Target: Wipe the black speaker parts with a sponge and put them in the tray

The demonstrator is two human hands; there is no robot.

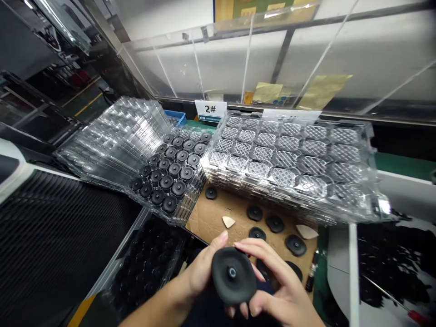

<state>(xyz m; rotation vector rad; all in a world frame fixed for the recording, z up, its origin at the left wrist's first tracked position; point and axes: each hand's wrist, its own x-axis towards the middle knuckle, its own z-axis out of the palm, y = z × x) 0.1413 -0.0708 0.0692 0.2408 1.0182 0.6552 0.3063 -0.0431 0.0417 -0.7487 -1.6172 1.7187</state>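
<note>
Between my two hands is a black rounded-square rubber-like part (235, 288) with a small ringed stub at its middle, its dished face turned up toward me. My left hand (204, 263) grips its left edge, thumb along the rim; its other fingers are mostly hidden beneath. My right hand (275, 284) holds the right side with fingers at the top rim and lower edge. Similar black parts lie just beyond on the brown cardboard (218, 209), among them one part (275, 223) near the middle and another (295, 245) to the right.
A clear tray (170, 172) full of black parts stands left, beside stacked clear trays (116, 141). Another tray stack (286, 159) stands right. Two pale wedge pieces (228, 221) and a dark pen-like tool (311, 271) lie on the bench. A red-handled tool (413, 316) lies far right.
</note>
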